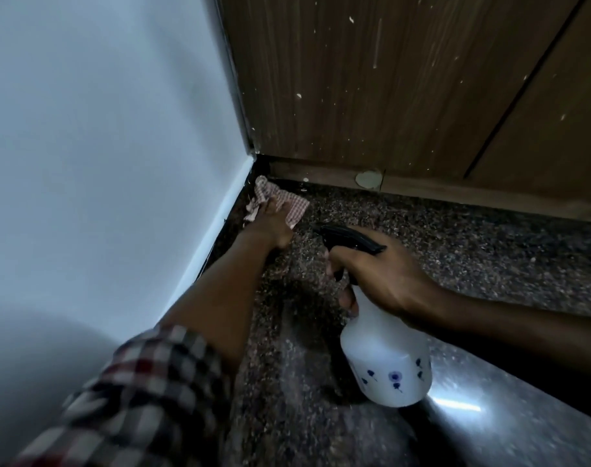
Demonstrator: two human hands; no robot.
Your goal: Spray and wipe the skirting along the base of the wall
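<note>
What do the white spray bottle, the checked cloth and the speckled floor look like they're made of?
White spray bottle with black trigger: translucent, matte plastic, by its milky body with printed blue flowers. Pink-and-white checked cloth: thin woven cotton, probably; it crumples and frays. Dark speckled floor: likely polished granite or terrazzo, grainy and reflective.

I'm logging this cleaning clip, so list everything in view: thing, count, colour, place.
cloth: one, red-and-white check, on the floor in the corner, under the left hand
spray bottle: one, white with blue flower prints and a black trigger head, held above the floor, nozzle towards the corner
skirting: one strip, dark, along the base of the wall
wall: one, white, left
wooden panel: one, brown with pale specks, at the back
floor: one, dark speckled stone
sleeve: one, checked, lower left
left hand: one, pressing the cloth
right hand: one, gripping the spray bottle's neck
</note>
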